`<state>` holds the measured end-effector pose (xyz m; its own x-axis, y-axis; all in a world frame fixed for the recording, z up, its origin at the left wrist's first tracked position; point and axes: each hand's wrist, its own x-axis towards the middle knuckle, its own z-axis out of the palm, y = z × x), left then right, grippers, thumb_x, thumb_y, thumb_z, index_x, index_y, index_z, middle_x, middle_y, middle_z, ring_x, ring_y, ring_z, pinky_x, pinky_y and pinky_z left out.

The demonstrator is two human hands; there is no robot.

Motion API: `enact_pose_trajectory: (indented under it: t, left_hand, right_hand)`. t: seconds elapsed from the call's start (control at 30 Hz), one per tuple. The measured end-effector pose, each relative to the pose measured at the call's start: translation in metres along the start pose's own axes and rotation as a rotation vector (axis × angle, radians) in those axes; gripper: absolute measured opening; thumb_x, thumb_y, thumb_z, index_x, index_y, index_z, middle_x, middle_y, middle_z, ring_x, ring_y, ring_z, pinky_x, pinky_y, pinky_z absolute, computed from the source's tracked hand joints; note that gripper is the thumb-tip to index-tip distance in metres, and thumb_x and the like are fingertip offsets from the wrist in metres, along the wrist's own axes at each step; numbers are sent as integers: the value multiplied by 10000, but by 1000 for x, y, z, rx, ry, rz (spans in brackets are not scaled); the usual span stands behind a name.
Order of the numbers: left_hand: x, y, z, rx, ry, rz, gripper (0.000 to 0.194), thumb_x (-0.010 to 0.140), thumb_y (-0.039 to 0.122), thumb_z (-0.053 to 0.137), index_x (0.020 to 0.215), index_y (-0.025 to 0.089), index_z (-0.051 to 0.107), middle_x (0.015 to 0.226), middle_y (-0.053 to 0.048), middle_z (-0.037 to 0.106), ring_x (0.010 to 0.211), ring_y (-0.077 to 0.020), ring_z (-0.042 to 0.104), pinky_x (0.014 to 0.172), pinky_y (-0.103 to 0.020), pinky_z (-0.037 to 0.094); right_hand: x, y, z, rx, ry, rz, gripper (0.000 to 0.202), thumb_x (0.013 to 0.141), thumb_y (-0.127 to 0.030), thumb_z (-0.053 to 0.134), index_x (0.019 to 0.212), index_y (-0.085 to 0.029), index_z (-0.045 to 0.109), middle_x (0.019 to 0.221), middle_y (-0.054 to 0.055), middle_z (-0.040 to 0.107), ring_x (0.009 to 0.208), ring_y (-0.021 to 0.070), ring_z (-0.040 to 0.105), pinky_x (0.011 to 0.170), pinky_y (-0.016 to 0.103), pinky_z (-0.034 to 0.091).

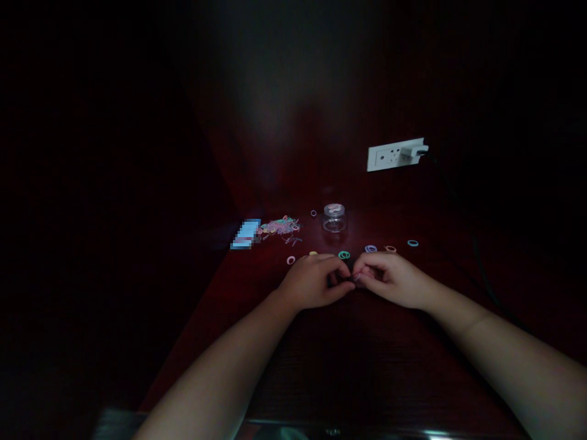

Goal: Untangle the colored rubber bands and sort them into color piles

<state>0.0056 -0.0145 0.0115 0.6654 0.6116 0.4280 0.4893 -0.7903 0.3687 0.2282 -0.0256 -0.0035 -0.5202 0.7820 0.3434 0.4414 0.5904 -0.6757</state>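
Observation:
My left hand (316,282) and my right hand (392,278) meet over the dark red table (348,354), with thumbs and fingers pinched close together. Whatever lies between the fingertips is too small and dark to make out. Just beyond the hands, small elastic hair ties are laid out in a row: a pink one (288,261), a yellow one (313,253) partly hidden by my left hand, green ones (340,255), purple ones (367,249), peach ones (390,247) behind my right hand, and a teal one (413,245) at the right.
Behind the row stands a clear lidded jar (334,225), with a lone ring (312,214) beside it. Farther left lie a heap of mixed bands (280,227) and a pixelated bright rectangle (246,234). A wall socket (383,159) holds a plug (413,151) with a dark cable (480,269).

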Motion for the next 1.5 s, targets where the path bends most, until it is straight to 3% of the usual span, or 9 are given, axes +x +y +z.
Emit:
enact_pose_trajectory:
  t: [0.47,0.73,1.5]
  left_hand:
    - [0,-1,3,-2,-6,25,191,873,396,639,921,225,708,835,6,722,699,-124,644,684,-258,485]
    - [0,-4,5,16,23,37,131,885,338,627,905,231,699,856,20,726,743,-127,655,744,-274,475]
    - [1,-5,7,-96,121,10,33,834,230,633,834,199,641,824,2,703,735,-127,653,678,-243,491]
  right_hand:
    - [0,-2,0,6,-5,-5,85,862,-224,580,790,-179,593,639,-26,493,567,104,423,517,225,348]
    - [0,-3,0,2,-9,-10,106,868,-236,589,781,-177,598,640,-28,486,569,106,424,527,232,349]
    - [0,-1,0,-10,-16,25,97,897,-272,571,912,-182,606,658,-35,468,576,114,423,528,234,357]
